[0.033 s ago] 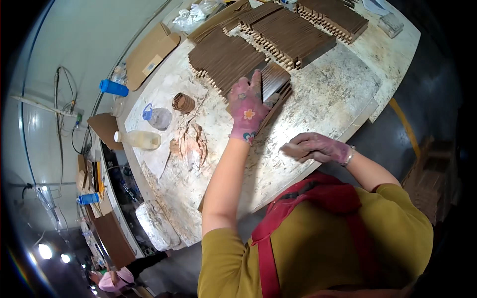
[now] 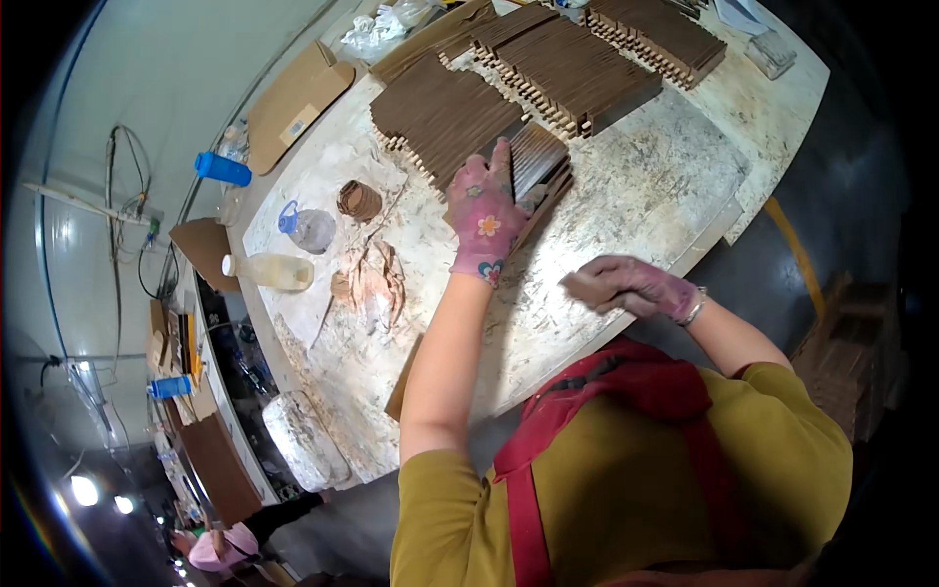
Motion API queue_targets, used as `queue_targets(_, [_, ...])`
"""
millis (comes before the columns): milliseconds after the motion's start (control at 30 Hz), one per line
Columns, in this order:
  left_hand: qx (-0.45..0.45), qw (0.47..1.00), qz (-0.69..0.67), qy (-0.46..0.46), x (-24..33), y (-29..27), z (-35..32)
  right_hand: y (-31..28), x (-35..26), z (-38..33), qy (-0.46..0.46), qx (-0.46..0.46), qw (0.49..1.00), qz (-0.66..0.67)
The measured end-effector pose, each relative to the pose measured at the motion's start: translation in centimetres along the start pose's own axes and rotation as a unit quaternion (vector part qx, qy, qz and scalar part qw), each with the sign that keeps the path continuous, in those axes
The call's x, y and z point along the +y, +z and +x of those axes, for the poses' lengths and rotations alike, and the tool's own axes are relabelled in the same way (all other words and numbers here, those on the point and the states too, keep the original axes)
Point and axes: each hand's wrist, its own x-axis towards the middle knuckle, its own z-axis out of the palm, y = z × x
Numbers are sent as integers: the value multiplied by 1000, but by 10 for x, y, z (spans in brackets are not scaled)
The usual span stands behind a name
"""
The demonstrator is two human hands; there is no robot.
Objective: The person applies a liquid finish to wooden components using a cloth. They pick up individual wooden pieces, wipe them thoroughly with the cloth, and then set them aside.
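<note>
My left hand (image 2: 485,210), in a pink flower-patterned glove, lies on dark brown strips at the near end of a row. Its index finger is stretched out and the thumb is spread to the right. Beside it a glossy strip surface (image 2: 538,157) catches the light. The long brown strips (image 2: 440,108) stand packed side by side, with pale tips along their ends. My right hand (image 2: 641,288), in a stained pink glove, is closed on a small brown pad (image 2: 590,289) close to the table's front edge. The pad is blurred, so its exact kind is unclear.
Two more rows of brown strips (image 2: 567,64) stand farther back on the stained white table (image 2: 665,186). At left are a bottle of pale liquid (image 2: 279,272), a blue-capped clear jug (image 2: 313,231), a brown roll (image 2: 360,201) and a crumpled stained cloth (image 2: 377,284).
My right hand has shifted slightly to the right with the small brown pad. My left hand stays on the strips in nearly the same place.
</note>
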Motion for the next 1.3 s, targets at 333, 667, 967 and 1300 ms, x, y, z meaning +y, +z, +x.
queue_targets(333, [16, 996, 73, -53, 10, 17, -12, 4, -174, 50, -229, 193, 876, -377])
queue_targets(667, [-30, 992, 87, -87, 16, 17, -7, -24, -167, 121, -295, 145, 757, -565])
queue_targets(967, [-84, 987, 77, -113, 20, 10, -4, -11, -183, 38, -160, 70, 808, -563])
queue_targets(1300, [-48, 997, 52, -35, 9, 11, -4, -55, -145, 165, -263, 127, 947, -135])
